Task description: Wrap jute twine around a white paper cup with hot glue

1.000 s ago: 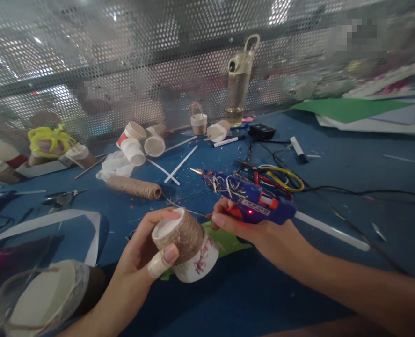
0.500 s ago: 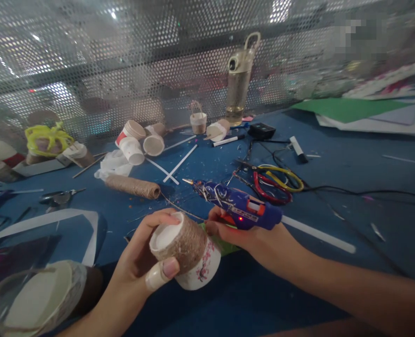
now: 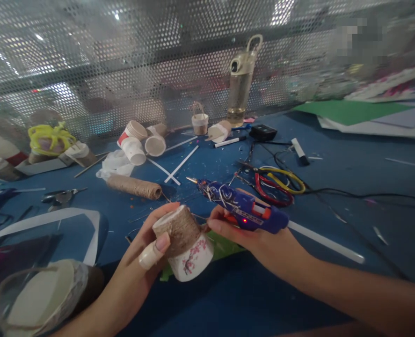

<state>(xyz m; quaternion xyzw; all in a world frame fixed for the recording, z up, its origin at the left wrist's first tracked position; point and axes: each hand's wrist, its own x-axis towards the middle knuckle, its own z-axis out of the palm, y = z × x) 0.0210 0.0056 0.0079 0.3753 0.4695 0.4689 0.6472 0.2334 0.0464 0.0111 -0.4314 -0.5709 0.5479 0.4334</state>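
Note:
My left hand is wrapped round a tilted paper cup with pink blossoms, its bottom half wound with brown twine. A bandage covers part of the left thumb. To the right, my right hand holds a blue glue gun with a lit red light, its nozzle pointing left. The thumb and forefinger of that hand pinch the twine beside the cup. Behind the cup lies a roll of twine, whose strand runs toward the cup.
Scissors and black cables lie right of the glue gun. Farther back are paper cups, a marker and a water bottle. A twine-handled cup stands at lower left, near a paper strip.
The cup has turned in my left hand, showing more of its blossom side, and its base end has risen. My right hand and the glue gun have shifted slightly right.

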